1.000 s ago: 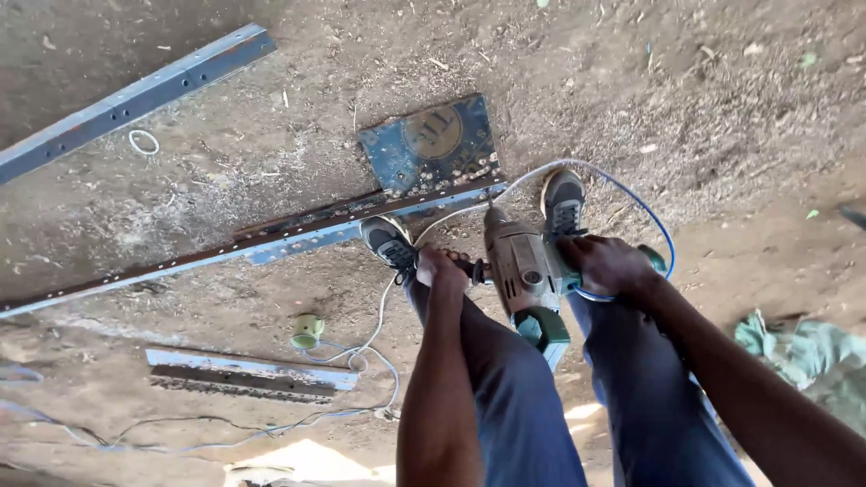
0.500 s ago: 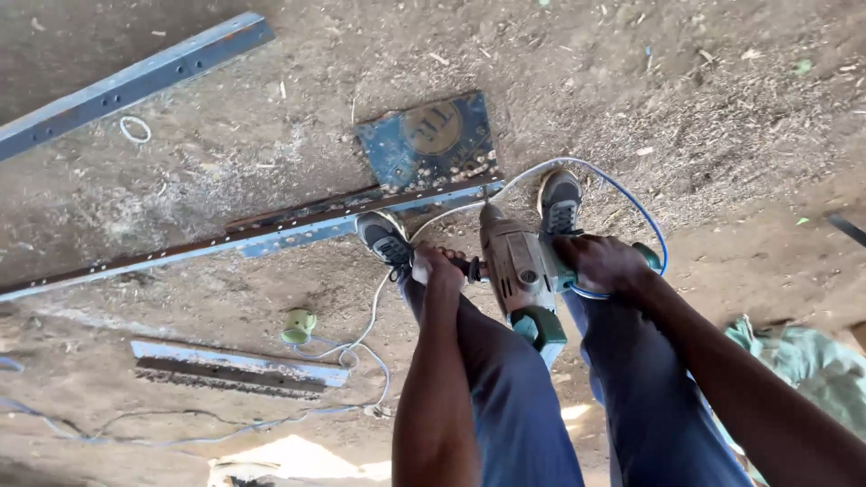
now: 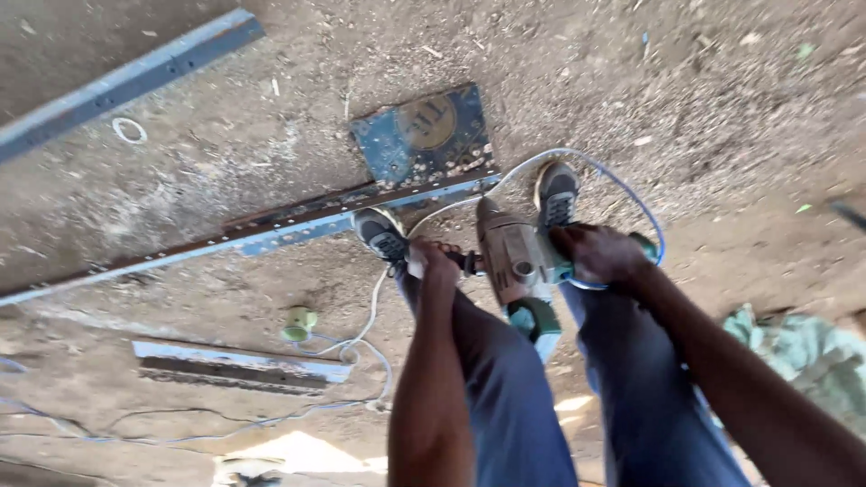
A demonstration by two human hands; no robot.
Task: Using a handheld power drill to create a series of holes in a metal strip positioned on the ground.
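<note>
Between both shoes, drill (image 3: 516,261) unmoved.

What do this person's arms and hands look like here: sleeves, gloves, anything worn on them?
Both arms are bare from the frame's bottom edge down to the wrists; no sleeve shows. The left hand and right hand wear no gloves, and no watch, ring or band is visible.
</note>
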